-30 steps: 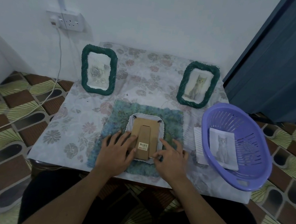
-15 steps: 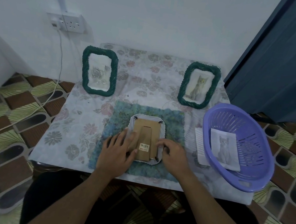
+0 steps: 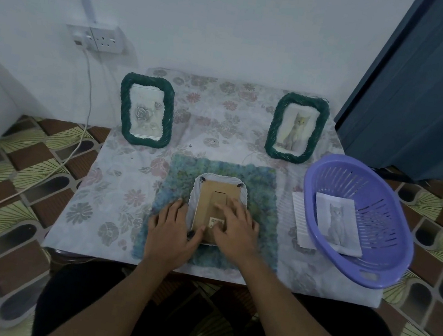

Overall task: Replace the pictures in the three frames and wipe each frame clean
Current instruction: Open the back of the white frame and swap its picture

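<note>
Nearest, the left hand (image 3: 169,231) and right hand (image 3: 235,226) press with straight, spread fingers on the white frame (image 3: 218,193), which lies face down on the mat (image 3: 265,190) mid-desk. Its swap seems underway. Farther off, a cat print (image 3: 338,225) waits in the basket (image 3: 381,189); the cat frame (image 3: 296,127) looks done, the rose frame (image 3: 145,110) likely not.

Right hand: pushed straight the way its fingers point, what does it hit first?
The right hand lies flat on the cardboard back; going on, it would probably first meet the white frame's far rim, then the fuzzy mat. Height there is hard to judge.
</note>
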Demonstrator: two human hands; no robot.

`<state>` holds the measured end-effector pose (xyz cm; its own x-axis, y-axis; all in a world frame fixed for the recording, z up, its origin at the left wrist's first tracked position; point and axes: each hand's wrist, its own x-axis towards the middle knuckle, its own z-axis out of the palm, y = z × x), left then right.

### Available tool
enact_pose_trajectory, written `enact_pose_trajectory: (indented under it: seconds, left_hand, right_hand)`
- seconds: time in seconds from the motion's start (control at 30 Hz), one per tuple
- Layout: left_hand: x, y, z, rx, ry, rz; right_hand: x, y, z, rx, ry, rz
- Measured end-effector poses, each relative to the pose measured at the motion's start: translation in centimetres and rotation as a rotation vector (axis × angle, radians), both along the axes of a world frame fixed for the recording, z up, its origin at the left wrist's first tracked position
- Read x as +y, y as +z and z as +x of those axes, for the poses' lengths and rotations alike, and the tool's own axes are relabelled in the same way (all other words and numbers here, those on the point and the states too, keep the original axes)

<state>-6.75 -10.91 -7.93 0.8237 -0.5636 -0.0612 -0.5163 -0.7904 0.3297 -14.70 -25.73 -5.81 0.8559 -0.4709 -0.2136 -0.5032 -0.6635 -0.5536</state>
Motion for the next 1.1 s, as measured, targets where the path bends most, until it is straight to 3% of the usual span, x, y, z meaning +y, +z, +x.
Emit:
enact_pose_trajectory:
  seconds: [0.27,0.47,0.63,0.77,0.93,1.0,1.1]
  left_hand:
    - [-0.3,1.9,1.9,0.337,0.167,-0.264]
    - [-1.8,4.0,2.1,0.463,0.386,-0.518]
    - [-4.0,6.7,0.8,0.471,0.406,-0.758]
    - [-5.7,8.6,-1.4,0.439,0.174,-0.804]
    - [-7.1,8.5,-3.9,0.563,-0.314,-0.607]
    - [-7.2,7.7,-4.3,0.607,-0.427,-0.532]
    - [-7.0,7.0,-4.0,0.596,-0.403,-0.483]
  right_hand:
    - [-0.4,0.9,0.4,0.112,0.049,-0.024]
    - [-1.2,3.1,1.2,0.085,-0.040,0.197]
    - [-1.9,4.7,1.1,-0.041,-0.206,0.366]
    - [-3.4,5.8,0.4,-0.258,-0.348,0.652]
    - [-5.2,7.1,-0.1,-0.388,-0.583,0.929]
    - [-6.3,6.5,-0.4,-0.404,-0.623,0.947]
    - [-7.2,6.6,-1.3,-0.461,-0.615,0.863]
